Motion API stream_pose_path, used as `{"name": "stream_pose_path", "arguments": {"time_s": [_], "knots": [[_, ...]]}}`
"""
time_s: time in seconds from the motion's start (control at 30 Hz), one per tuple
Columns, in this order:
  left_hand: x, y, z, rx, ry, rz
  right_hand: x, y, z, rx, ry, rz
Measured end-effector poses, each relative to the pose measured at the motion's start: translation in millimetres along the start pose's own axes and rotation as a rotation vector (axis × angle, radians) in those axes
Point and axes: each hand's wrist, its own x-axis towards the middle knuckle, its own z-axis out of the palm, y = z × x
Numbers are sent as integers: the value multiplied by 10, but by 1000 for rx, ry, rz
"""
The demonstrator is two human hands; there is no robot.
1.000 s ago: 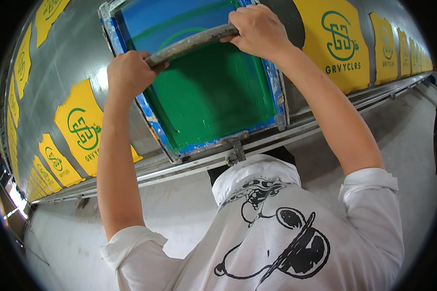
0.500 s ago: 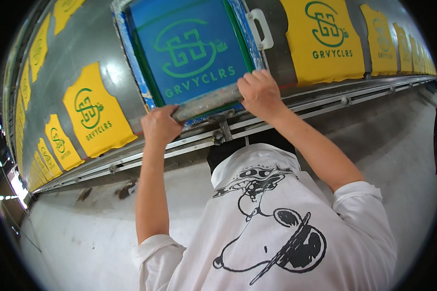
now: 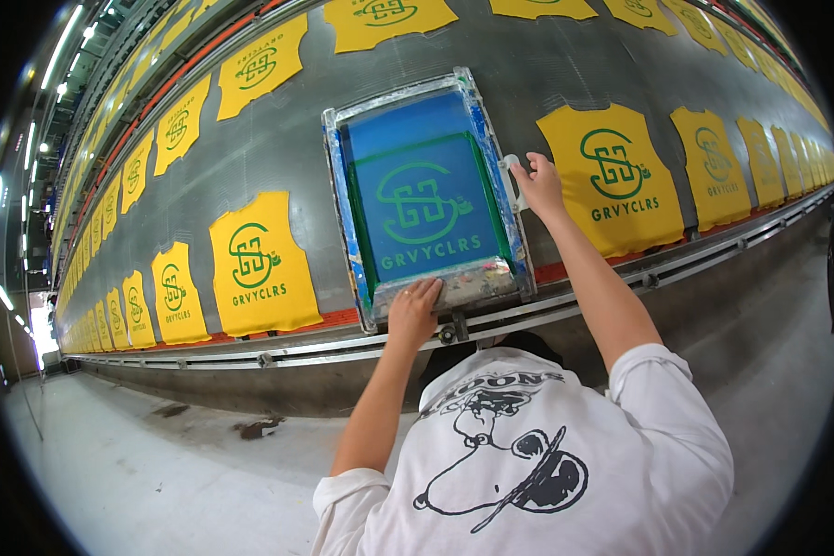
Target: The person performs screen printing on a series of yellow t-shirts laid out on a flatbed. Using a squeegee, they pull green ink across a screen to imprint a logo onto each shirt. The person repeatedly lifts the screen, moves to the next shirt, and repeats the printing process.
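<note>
A screen-printing frame (image 3: 336,185) with blue mesh and a green design lies on the long grey table. Along its near end rests a squeegee (image 3: 477,285), a paint-stained bar. My left hand (image 3: 413,313) is on the squeegee's left end, its fingers bent over the bar. At the frame's right side, my right hand (image 3: 540,190) has its fingers curled at the white handle (image 3: 509,174), partly covering it. To the right is a yellow cut fabric panel (image 3: 574,199) printed with a green design; another printed yellow panel (image 3: 264,264) lies left of the frame.
Rows of printed yellow panels run along the table (image 3: 417,83) to both sides and across its far part. A metal rail (image 3: 361,345) with clamps follows the near edge, just in front of me. Beyond the rail lies a pale floor (image 3: 157,463) with dark stains.
My right hand has left the squeegee and moved to the frame's handle. My left hand stays on the squeegee. The view has shifted, showing more of the table.
</note>
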Motion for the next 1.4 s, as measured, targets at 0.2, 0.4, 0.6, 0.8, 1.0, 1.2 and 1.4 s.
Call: {"name": "stream_pose_path", "arguments": {"time_s": [0.2,0.4,0.6,0.8,1.0,1.2,1.4], "knots": [[268,-42,-291,-98,-267,-104,79,-56,496,13,-60,252],[1021,-394,-458,-61,-117,-41,61,-20,350,8,-9,202],[2076,-956,-800,16,-76,12,-19,-184,240,48,-10,198],[2511,-1195,-962,34,-27,24,-40,-190,195,179,42,111],[1769,-817,-674,-39,26,37,-2,-83,227,168,103,51],[255,-162,-5,27,40,85,80,-29,275,202,63,137],[-251,53,56,-38,-37,-31,106,-146,171,302,-43,180]]}}
